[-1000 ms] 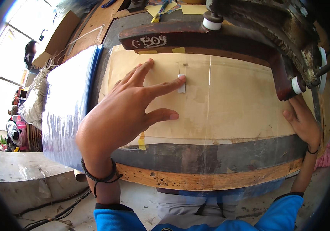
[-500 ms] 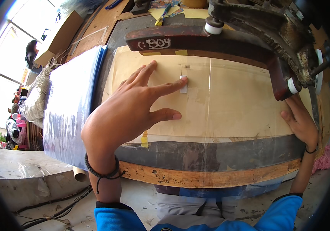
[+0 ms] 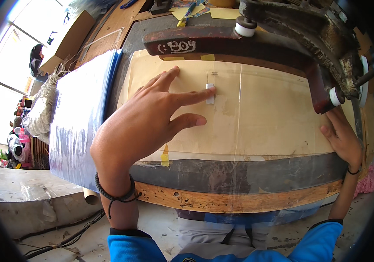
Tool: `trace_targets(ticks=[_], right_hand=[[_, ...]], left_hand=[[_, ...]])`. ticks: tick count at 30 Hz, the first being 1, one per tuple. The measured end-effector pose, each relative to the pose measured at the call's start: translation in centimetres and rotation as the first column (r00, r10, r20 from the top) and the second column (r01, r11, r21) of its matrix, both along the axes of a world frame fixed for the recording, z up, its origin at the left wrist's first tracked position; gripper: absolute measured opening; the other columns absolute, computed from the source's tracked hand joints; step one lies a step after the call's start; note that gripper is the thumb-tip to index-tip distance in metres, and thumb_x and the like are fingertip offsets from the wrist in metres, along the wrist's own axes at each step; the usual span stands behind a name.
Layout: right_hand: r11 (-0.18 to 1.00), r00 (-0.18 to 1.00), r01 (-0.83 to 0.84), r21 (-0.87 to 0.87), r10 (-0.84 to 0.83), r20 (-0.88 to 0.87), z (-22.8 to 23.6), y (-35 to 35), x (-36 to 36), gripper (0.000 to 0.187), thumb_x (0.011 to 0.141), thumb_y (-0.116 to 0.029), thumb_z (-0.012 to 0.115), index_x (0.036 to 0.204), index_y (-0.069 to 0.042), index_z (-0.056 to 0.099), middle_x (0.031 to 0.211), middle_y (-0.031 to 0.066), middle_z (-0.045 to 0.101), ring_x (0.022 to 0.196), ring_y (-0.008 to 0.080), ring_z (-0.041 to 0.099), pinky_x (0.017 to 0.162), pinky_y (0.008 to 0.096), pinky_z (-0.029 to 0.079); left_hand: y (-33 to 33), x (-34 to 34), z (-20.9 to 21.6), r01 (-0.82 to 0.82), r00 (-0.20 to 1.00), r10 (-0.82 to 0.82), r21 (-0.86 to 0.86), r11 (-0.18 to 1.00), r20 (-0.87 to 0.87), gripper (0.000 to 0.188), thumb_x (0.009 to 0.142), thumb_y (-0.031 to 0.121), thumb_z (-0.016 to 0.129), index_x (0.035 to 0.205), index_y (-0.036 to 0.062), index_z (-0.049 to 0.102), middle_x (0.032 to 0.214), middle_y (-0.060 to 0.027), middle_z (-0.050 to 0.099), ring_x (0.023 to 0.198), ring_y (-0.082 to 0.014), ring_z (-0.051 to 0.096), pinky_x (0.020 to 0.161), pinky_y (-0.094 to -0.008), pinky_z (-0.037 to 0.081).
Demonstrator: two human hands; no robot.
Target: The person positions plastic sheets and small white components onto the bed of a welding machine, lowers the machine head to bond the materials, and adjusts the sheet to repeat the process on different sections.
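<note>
My left hand point(image 3: 134, 115) lies spread over a tan paper sheet point(image 3: 278, 113) on the work board. Its index fingertip presses on a small white strip point(image 3: 210, 97) near the middle. The thumb sticks out beside it. Over the tan paper lies a clear plastic sheet point(image 3: 261, 172) whose near end hangs past the table's front edge. At the right edge of the board rests my right hand point(image 3: 344, 139), fingers stretched forward and thumb apart. Its fingertips are partly hidden by the dark red bar point(image 3: 226, 39) of a hinged frame, raised over the far side.
A stack of clear film with a blue edge point(image 3: 82, 109) lies left of the board. Behind are a yellow cutter knife point(image 3: 186, 15) and paper scraps. White string point(image 3: 43, 109) hangs at the left. A cardboard tube point(image 3: 91, 196) and cables point(image 3: 60, 239) are below.
The board and frame bar sit slightly differently in the picture, from a small head shift. Both hands keep their places, the left index finger still on the white strip.
</note>
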State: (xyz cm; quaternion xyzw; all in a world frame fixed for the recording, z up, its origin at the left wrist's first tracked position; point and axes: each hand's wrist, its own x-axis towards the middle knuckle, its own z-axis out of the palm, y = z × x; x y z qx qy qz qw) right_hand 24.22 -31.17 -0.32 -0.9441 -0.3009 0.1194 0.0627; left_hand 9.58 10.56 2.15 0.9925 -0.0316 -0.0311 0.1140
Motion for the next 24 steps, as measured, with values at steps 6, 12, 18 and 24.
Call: trace_targets(ticks=[6, 12, 18, 24], right_hand=[[0.999, 1.000, -0.030, 0.016, 0.030, 0.009, 0.1, 0.2, 0.0, 0.062, 0.099, -0.029, 0.061, 0.145, 0.006, 0.040, 0.156, 0.0239, 0.035, 0.151, 0.0403, 0.019, 0.123, 0.0454, 0.017], [0.994, 0.993, -0.111, 0.008, 0.111, 0.038, -0.2, -0.3, 0.4, 0.061, 0.099, -0.026, 0.060, 0.146, 0.006, 0.039, 0.156, 0.0238, 0.034, 0.150, 0.0399, 0.021, 0.124, 0.0463, 0.015], [0.997, 0.997, -0.073, -0.011, 0.073, -0.003, 0.6, 0.9, -0.1, 0.061, 0.100, -0.029, 0.057, 0.148, 0.004, 0.037, 0.156, 0.0242, 0.034, 0.150, 0.0388, 0.022, 0.124, 0.0461, 0.011], [0.998, 0.998, -0.062, -0.018, 0.062, -0.003, 0.8, 1.1, -0.4, 0.062, 0.101, -0.033, 0.055, 0.147, 0.005, 0.038, 0.156, 0.0249, 0.033, 0.150, 0.0406, 0.020, 0.124, 0.0459, 0.014]], left_hand=[[0.1, 0.1, -0.3, 0.037, 0.997, -0.038, 0.005, 0.999, 0.062, 0.040, 0.090, 0.043, 0.066, 0.128, 0.0306, 0.069, 0.149, -0.0295, 0.043, 0.131, -0.0420, 0.052, 0.104, -0.0438, 0.046], [-0.4, 0.2, 0.1, 0.034, 0.997, -0.033, -0.020, 0.999, 0.077, 0.038, 0.089, 0.041, 0.068, 0.126, 0.0324, 0.070, 0.146, -0.0282, 0.047, 0.121, -0.0405, 0.060, 0.100, -0.0430, 0.050], [-0.6, 0.3, 0.3, 0.018, 0.997, -0.015, -0.031, 0.999, 0.071, 0.038, 0.087, 0.039, 0.071, 0.124, 0.0327, 0.071, 0.145, -0.0268, 0.049, 0.113, -0.0384, 0.065, 0.095, -0.0418, 0.053], [-0.3, 0.3, 0.3, 0.036, 0.995, -0.033, -0.027, 0.999, 0.089, 0.036, 0.088, 0.038, 0.071, 0.124, 0.0328, 0.071, 0.144, -0.0261, 0.051, 0.107, -0.0367, 0.069, 0.092, -0.0409, 0.054]])
